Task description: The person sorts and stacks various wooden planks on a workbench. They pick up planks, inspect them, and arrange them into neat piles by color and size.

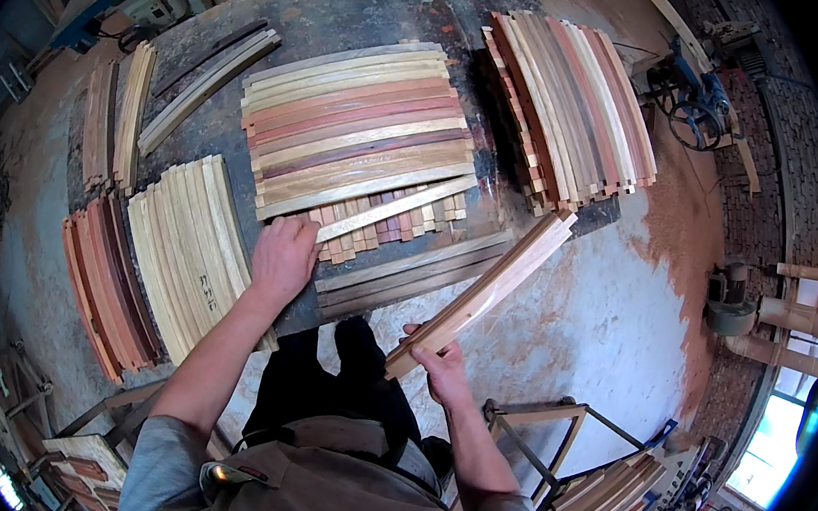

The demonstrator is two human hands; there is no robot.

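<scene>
My right hand (445, 369) grips the lower part of a reddish-brown wooden strip (473, 306), with the thumb across its near side. This strip slants up and right over the floor, its far end by the right-hand stack. My left hand (286, 254) is closed at the left end of a pale wooden strip (394, 210). That strip lies tilted along the near side of the middle stack (353, 122), which is made of curved strips in mixed pale, red and brown tones. The left fingertips are partly hidden.
A tall stack (571, 109) of mixed strips stands right of the middle one. Pale strips (195, 245) and reddish strips (103, 285) lie at left. Grey-brown strips (408, 270) lie along the near table edge. A metal-framed rack (563, 448) stands at lower right.
</scene>
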